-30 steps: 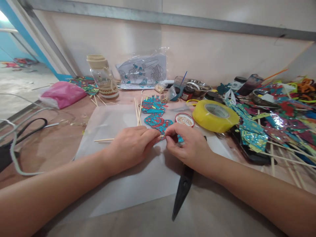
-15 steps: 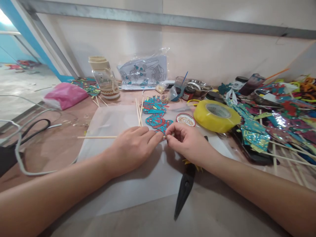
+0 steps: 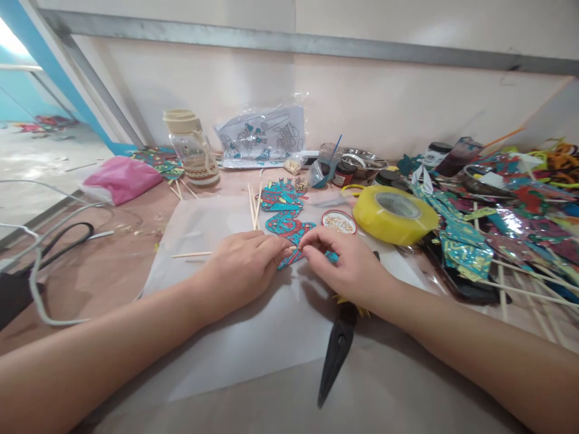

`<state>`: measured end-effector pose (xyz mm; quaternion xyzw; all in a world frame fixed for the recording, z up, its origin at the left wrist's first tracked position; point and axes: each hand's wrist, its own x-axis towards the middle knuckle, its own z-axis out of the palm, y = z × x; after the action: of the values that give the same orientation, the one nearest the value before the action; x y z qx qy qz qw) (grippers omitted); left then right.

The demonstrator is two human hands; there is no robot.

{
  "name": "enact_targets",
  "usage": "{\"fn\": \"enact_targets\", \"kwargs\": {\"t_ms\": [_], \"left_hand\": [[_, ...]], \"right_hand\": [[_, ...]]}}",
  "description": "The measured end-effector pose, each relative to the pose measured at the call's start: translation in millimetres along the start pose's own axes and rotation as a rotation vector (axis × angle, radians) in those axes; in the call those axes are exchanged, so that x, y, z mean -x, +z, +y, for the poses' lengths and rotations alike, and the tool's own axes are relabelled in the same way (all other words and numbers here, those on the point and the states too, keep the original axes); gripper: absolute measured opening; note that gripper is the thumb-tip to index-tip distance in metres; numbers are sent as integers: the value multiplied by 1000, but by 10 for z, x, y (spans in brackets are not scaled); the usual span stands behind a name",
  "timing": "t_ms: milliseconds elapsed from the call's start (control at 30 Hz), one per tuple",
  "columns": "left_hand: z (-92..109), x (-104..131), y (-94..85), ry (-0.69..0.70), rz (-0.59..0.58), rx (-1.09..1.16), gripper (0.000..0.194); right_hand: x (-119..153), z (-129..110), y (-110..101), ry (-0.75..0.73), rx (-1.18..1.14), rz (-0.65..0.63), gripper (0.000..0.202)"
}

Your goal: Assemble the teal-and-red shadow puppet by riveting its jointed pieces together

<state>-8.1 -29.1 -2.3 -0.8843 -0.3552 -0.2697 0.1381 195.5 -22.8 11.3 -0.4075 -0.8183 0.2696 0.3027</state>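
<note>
My left hand (image 3: 246, 262) is closed on a thin wooden stick (image 3: 192, 255), which runs sideways beneath the fingers. Its left end sticks out past the knuckles. My right hand (image 3: 341, 259) is curled, thumb and forefinger close together beside my left fingertips; whatever they pinch is too small to make out. Under and behind the fingertips lies a painted blue-and-red cutout figure (image 3: 284, 223), its lower part partly covered by my hands. Two or three more sticks (image 3: 254, 208) touch its left side. Black-bladed shears (image 3: 335, 355) lie below my right hand, their handles partly hidden.
White paper (image 3: 217, 355) covers the middle of the table. A yellow tape roll (image 3: 368, 214) and a round lid of small fasteners (image 3: 338, 222) sit beyond my right hand. Painted cutouts on sticks (image 3: 465, 247) crowd the right; a bottle (image 3: 192, 147) and pink bag (image 3: 122, 179) stand left.
The wooden stick has slid to the right under my left hand, so less shows on the left. My left fingers have drawn back slightly, uncovering more of the cutout's lower part.
</note>
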Motion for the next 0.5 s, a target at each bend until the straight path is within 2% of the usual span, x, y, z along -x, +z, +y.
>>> {"fn": "enact_targets", "kwargs": {"t_ms": [100,167,367,500], "left_hand": [[0,-4,8,22,-18,8,27],[3,-4,11,33,-33,13,28],[12,0,24,36,-68,52,35],[7,15,47,48,-77,63,32]], "right_hand": [[16,54,20,-210,210,33,15],[26,74,36,-274,270,48,16],[37,53,38,-291,304,61,17],[36,35,29,-303,372,63,18]]}}
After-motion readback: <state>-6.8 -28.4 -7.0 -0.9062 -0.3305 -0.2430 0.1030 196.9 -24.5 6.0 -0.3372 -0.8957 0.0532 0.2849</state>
